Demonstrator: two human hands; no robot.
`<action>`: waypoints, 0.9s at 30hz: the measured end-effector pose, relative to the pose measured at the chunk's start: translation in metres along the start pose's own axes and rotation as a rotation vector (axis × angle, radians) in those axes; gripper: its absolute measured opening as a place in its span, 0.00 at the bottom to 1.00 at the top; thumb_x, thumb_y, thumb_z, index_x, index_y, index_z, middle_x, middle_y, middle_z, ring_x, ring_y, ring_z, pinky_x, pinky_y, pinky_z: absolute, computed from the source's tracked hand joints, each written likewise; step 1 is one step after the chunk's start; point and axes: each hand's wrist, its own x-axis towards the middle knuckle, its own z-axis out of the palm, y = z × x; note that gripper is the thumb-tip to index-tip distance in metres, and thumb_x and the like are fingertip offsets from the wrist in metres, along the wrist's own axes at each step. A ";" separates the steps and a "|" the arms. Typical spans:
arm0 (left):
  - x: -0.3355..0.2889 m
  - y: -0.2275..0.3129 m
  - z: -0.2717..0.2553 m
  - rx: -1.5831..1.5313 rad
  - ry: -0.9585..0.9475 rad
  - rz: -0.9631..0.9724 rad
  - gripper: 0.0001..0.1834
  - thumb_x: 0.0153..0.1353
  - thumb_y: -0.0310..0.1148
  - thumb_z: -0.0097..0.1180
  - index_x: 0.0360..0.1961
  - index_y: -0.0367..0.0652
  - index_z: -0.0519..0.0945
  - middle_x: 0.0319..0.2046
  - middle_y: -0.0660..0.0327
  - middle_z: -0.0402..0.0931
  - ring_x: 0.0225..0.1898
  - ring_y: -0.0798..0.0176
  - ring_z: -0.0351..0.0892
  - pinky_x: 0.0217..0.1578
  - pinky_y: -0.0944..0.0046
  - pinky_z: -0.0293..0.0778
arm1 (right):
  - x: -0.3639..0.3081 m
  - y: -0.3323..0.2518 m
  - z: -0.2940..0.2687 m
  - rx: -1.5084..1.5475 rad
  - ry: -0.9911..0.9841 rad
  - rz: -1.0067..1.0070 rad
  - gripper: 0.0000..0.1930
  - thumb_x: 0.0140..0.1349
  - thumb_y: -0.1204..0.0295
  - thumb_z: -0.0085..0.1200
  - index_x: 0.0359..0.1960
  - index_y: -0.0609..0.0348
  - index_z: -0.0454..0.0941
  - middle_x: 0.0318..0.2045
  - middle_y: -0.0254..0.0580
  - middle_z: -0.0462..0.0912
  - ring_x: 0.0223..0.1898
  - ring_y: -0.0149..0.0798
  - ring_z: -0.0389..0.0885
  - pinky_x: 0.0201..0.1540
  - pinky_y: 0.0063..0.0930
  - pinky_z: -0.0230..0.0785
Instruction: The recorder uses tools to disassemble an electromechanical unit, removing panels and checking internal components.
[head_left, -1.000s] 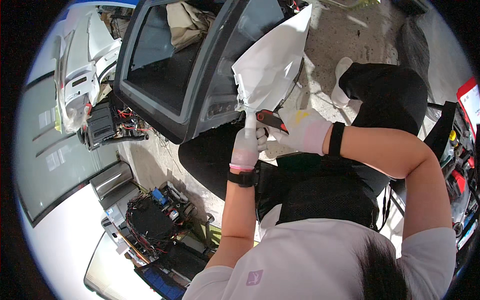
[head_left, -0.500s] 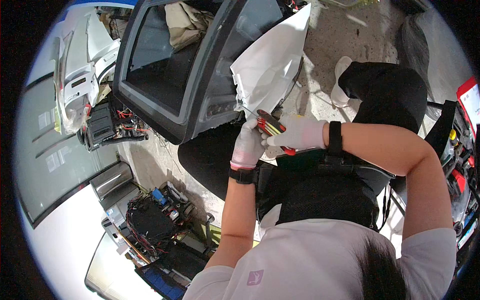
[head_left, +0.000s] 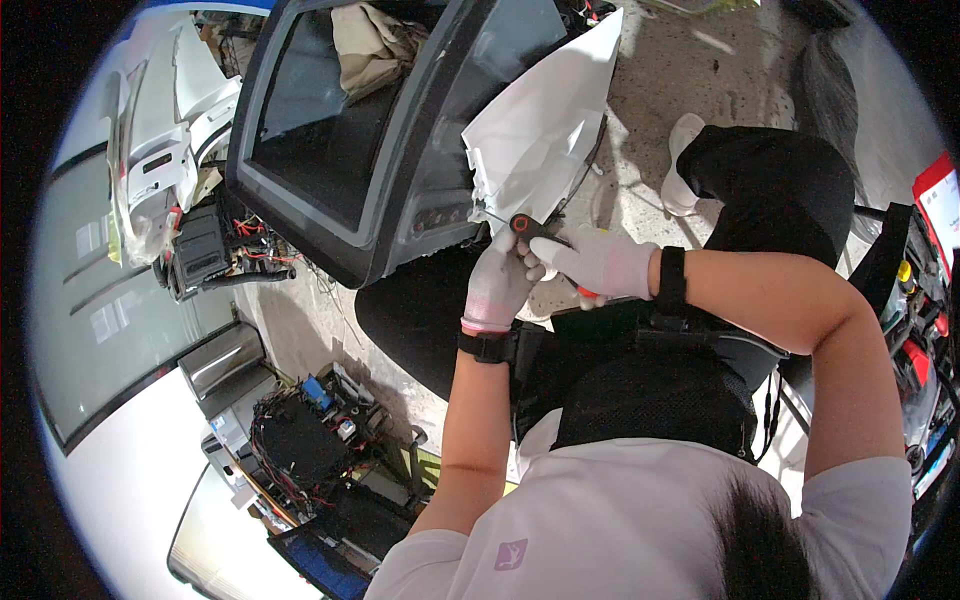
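Note:
My right hand (head_left: 605, 262), in a whitish work glove, is closed round a folding hex key set (head_left: 522, 226) with a black and red handle. From its head a thin key reaches up and left to the lower corner of a white, curved body panel (head_left: 540, 130). Beside the tool's head my gloved left hand (head_left: 495, 285) has its fingers closed against it; part of the grip is hidden. The panel lies along the edge of a grey vehicle door or tailgate (head_left: 415, 180) with a dark window.
Beige cloth (head_left: 370, 50) lies on the window. White plastic trim parts (head_left: 165, 150) and a dark module with red wires (head_left: 200, 245) are at left. Tangled wiring (head_left: 300, 430) sits at lower left. Tools and a red-edged sheet (head_left: 938, 205) are at far right. My outstretched leg (head_left: 770, 180) rests on the concrete floor.
The hex key set has turned in my right hand: its folded keys faced up before, and now the dark side shows. My right fingers have shifted along the handle. The panel has not visibly moved.

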 end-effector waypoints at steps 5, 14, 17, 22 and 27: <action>-0.007 0.003 0.020 0.219 0.115 -0.084 0.18 0.67 0.48 0.44 0.41 0.44 0.74 0.30 0.68 0.72 0.22 0.75 0.63 0.18 0.74 0.56 | -0.008 0.003 0.003 -0.611 0.269 -0.187 0.33 0.62 0.44 0.43 0.50 0.67 0.68 0.38 0.62 0.80 0.44 0.57 0.79 0.47 0.44 0.70; -0.002 -0.005 0.022 0.026 0.078 0.020 0.20 0.61 0.39 0.54 0.50 0.39 0.71 0.40 0.56 0.76 0.36 0.63 0.77 0.34 0.65 0.74 | -0.012 -0.019 -0.012 -0.305 0.077 0.038 0.32 0.57 0.41 0.49 0.36 0.65 0.77 0.28 0.51 0.82 0.32 0.45 0.82 0.37 0.33 0.73; -0.001 -0.005 0.015 -0.041 0.017 0.044 0.22 0.61 0.39 0.53 0.53 0.40 0.69 0.48 0.55 0.74 0.45 0.58 0.77 0.48 0.58 0.74 | -0.005 -0.016 -0.015 -0.090 -0.156 0.125 0.31 0.55 0.41 0.51 0.30 0.65 0.78 0.23 0.47 0.80 0.28 0.42 0.80 0.34 0.31 0.72; 0.008 0.005 0.016 -0.086 0.116 0.106 0.18 0.63 0.38 0.52 0.50 0.41 0.71 0.38 0.61 0.75 0.38 0.63 0.77 0.41 0.61 0.76 | -0.004 -0.013 -0.014 -0.433 0.040 -0.103 0.31 0.55 0.43 0.52 0.33 0.68 0.77 0.24 0.50 0.80 0.29 0.43 0.81 0.35 0.34 0.71; 0.015 0.007 0.006 -0.388 0.120 0.123 0.08 0.67 0.38 0.47 0.38 0.47 0.74 0.20 0.73 0.63 0.21 0.75 0.61 0.22 0.73 0.61 | -0.007 -0.014 -0.015 -0.483 0.068 -0.050 0.33 0.54 0.43 0.51 0.39 0.69 0.75 0.29 0.57 0.81 0.35 0.50 0.81 0.40 0.38 0.71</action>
